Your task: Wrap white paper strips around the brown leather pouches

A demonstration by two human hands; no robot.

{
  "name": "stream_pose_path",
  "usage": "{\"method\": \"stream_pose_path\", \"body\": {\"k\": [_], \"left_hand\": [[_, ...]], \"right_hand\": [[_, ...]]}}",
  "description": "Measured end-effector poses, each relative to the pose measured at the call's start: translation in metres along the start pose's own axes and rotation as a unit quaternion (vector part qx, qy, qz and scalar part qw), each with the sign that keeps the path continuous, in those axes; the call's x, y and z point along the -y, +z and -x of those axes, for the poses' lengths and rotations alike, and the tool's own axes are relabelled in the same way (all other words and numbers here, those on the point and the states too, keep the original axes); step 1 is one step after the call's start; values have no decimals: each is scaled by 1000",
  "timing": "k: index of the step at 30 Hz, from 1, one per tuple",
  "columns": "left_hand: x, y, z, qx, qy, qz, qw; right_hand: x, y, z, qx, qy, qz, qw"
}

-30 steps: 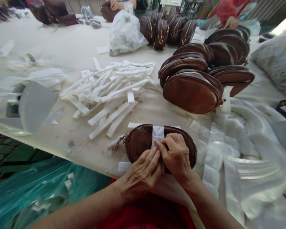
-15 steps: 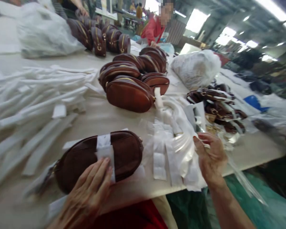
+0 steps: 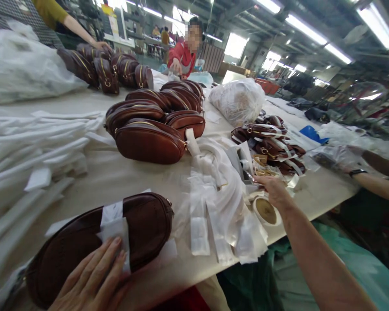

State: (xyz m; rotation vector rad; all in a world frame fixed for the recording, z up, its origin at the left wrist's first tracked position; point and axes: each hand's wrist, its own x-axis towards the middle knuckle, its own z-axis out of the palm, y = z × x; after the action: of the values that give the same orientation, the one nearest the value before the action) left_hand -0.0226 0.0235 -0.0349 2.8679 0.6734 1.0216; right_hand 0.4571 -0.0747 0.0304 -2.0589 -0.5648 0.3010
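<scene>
My left hand (image 3: 94, 274) lies flat, fingers stretched out, on a dark brown leather pouch (image 3: 149, 229) at the lower left. Its fingertips press a white paper band (image 3: 113, 220) wrapped around the pouch's middle. My right hand (image 3: 274, 190) reaches across the table to the right, its fingers closed at a slim, shiny piece (image 3: 249, 174) beside a small grey-and-white box (image 3: 240, 157). What exactly it grips is too small to make out. Just below that hand stands a tape roll (image 3: 266, 210) with a brown core. White strips (image 3: 220, 181) lie fanned out between my hands.
Finished brown pouches (image 3: 149, 140) stand in rows ahead. More banded pouches (image 3: 272, 142) are piled at right, near a plastic-wrapped bundle (image 3: 238, 101). White strips (image 3: 45, 142) cover the left. A co-worker in red (image 3: 184, 56) stands opposite; other people's arms (image 3: 372, 183) reach in.
My right hand has gone from holding a thin clear strip near the table edge to reaching forward by the box. My left hand stays on the pouch. The view has shifted right.
</scene>
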Motion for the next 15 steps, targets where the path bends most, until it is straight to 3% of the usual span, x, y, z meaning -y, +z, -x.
{"method": "stream_pose_path", "body": {"k": [6, 11, 15], "left_hand": [[-3, -5, -5, 9, 1, -12, 1000], [-5, -8, -9, 10, 6, -23, 1000], [-4, -8, -9, 7, 11, -19, 1000]], "right_hand": [[3, 1, 4, -46, 28, -132, 990], [-7, -21, 39, -121, 15, -244, 962], [-28, -24, 66, -76, 75, -208, 972]]}}
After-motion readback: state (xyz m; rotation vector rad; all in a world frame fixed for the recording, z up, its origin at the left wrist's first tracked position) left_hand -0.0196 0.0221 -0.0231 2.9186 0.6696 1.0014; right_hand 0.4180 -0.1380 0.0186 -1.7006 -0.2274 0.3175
